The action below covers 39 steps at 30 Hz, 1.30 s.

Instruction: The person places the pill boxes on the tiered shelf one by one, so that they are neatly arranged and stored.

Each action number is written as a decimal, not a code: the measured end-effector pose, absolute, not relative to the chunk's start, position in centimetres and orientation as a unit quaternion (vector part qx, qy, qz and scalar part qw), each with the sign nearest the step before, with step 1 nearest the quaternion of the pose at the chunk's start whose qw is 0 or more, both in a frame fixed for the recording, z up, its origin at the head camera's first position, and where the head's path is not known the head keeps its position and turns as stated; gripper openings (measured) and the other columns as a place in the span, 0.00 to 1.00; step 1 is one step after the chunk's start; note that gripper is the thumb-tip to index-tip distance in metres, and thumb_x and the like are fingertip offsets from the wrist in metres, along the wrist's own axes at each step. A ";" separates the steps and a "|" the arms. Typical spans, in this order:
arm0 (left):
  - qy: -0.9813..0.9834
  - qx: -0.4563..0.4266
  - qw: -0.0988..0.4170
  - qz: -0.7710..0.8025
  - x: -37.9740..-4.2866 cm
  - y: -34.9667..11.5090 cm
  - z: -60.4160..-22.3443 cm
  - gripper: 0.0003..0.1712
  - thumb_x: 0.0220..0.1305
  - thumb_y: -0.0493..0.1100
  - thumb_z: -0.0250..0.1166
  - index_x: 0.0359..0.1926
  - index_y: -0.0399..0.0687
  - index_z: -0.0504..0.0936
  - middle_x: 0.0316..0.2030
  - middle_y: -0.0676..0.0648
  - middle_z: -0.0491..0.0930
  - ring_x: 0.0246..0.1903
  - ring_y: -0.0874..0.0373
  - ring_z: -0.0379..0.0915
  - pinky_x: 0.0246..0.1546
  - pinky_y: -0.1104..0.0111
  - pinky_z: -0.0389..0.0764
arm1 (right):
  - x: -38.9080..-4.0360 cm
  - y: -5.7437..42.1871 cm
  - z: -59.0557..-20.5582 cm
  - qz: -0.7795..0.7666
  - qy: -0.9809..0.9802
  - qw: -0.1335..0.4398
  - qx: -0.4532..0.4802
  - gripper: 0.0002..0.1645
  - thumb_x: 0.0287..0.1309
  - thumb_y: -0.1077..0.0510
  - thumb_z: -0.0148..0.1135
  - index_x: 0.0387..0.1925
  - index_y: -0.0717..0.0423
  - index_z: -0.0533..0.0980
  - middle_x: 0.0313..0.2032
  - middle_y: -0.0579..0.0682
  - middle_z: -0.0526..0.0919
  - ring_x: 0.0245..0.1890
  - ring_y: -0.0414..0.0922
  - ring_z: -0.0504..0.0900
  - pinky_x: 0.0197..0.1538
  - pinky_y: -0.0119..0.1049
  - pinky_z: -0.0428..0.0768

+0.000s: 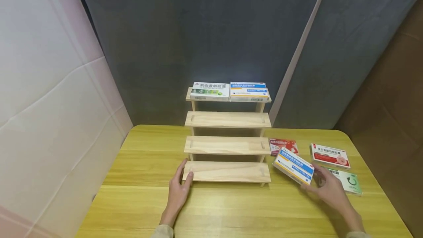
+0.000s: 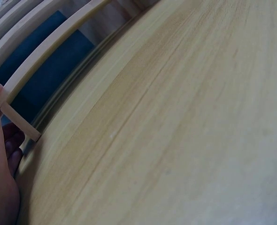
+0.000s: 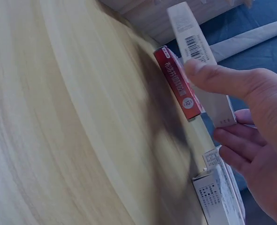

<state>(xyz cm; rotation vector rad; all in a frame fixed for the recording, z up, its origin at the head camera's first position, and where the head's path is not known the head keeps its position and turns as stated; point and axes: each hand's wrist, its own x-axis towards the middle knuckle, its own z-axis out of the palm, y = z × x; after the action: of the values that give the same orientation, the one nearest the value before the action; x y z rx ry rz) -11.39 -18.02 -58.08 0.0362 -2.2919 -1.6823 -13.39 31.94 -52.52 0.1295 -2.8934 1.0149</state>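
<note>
My right hand [image 1: 333,191] pinches the right end of a white medicine box with blue and orange bands [image 1: 294,166], held tilted above the table right of the shelf. In the right wrist view the thumb presses the barcode side of this medicine box [image 3: 197,47], fingers on the opposite side. My left hand [image 1: 178,193] grips the left end of the lowest step of a pale wooden stepped display shelf [image 1: 228,172]. Its thumb lies on the board; in the left wrist view the fingers [image 2: 12,143] curl behind the shelf's leg [image 2: 20,121].
On the top step stand a green-and-white medicine box [image 1: 210,90] and a blue-and-white one [image 1: 249,91]. A red box [image 1: 286,145], a red-and-white box [image 1: 329,156] and a green-and-white box [image 1: 351,182] lie on the wooden table [image 1: 138,201]. Grey cloth [image 1: 198,28] hangs behind.
</note>
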 end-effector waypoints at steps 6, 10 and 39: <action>-0.798 0.011 0.145 -0.585 -11.4 -18.1 -58.1 0.31 0.75 0.42 0.59 0.75 0.49 0.65 0.75 0.41 0.63 0.75 0.42 0.58 0.75 0.64 0.56 | -13.3 31.9 -52.0 0.341 -0.937 0.063 0.032 0.57 0.43 0.45 0.84 0.70 0.64 0.66 0.59 0.73 0.78 0.59 0.71 0.77 0.58 0.71 0.73; -0.796 0.012 0.147 -0.587 -11.4 -18.1 -58.1 0.31 0.75 0.42 0.59 0.75 0.50 0.65 0.75 0.42 0.64 0.75 0.44 0.59 0.74 0.70 0.56 | -13.1 31.7 -51.7 0.348 -0.934 0.078 0.020 0.56 0.44 0.45 0.83 0.69 0.65 0.67 0.57 0.74 0.79 0.59 0.72 0.77 0.56 0.70 0.74; -0.802 0.011 0.154 -0.578 -11.5 -18.1 -58.5 0.31 0.75 0.43 0.59 0.75 0.48 0.65 0.75 0.38 0.63 0.74 0.41 0.58 0.75 0.54 0.58 | -14.3 29.9 -47.4 0.407 -0.892 0.186 0.066 0.50 0.47 0.58 0.82 0.72 0.51 0.69 0.55 0.57 0.85 0.52 0.16 0.72 0.53 0.11 0.64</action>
<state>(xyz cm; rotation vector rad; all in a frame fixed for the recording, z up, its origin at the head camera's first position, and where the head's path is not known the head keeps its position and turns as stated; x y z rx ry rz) -11.55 -18.09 -58.46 0.0323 -2.2987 -1.6561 -14.30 29.94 -47.36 0.1853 -2.5117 1.1459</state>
